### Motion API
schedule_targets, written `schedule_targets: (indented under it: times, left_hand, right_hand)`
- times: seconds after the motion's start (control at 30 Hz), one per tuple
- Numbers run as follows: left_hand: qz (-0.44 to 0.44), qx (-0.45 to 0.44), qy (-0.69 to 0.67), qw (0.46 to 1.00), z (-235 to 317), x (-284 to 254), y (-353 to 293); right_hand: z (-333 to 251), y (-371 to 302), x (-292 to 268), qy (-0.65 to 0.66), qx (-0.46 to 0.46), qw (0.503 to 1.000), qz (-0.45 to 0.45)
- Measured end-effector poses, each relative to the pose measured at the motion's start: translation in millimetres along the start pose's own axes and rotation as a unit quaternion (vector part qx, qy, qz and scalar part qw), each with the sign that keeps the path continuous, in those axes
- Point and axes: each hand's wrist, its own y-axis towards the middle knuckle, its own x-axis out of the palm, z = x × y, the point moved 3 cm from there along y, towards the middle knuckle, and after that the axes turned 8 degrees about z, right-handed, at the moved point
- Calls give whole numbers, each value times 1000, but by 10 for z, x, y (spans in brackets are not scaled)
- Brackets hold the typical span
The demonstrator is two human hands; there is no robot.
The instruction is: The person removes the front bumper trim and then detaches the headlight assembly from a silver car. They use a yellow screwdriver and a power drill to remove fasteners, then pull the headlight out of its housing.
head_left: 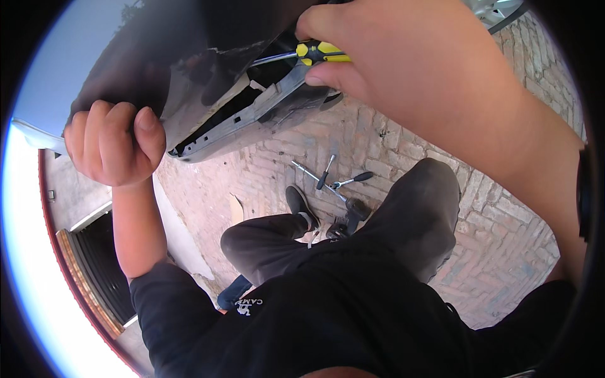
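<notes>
My right hand (353,47) is closed round the yellow and black handle of a screwdriver (313,53). Its metal shaft points left into the dark gap between a glossy dark car panel (157,57) and a grey plastic trim piece (265,104). A row of small slots runs along the trim. The panel looks scratched and chipped near the gap. My left hand (115,145) makes a fist against the panel's lower left edge. Something dark shows between its thumb and fingers, but what it is stays hidden.
On the brick paving (252,170) between my legs lie a ratchet (359,178), a long metal bar (309,170), a small black-handled tool (326,171) and a dark power tool (356,209). A piece of cardboard (236,208) lies left of them. Part of a wheel (501,7) shows top right.
</notes>
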Motion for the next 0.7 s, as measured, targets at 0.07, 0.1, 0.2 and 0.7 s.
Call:
schedule_targets:
  times: [0.07,0.1,0.2,0.7]
  left_hand:
    - [29,7,-11,999,-7,3,-21]
    - [45,9,-19,999,-17,12,-26]
    - [55,-13,-35,998,-7,18,-12]
    - [-92,-362,-166,912,1571,334,-448]
  right_hand:
    - [2,-129,353,-107,-91,957,256]
    - [-41,-191,422,-149,-122,921,337]
    - [-81,-281,569,-248,-132,861,423]
    - [50,-167,652,-225,-139,881,392]
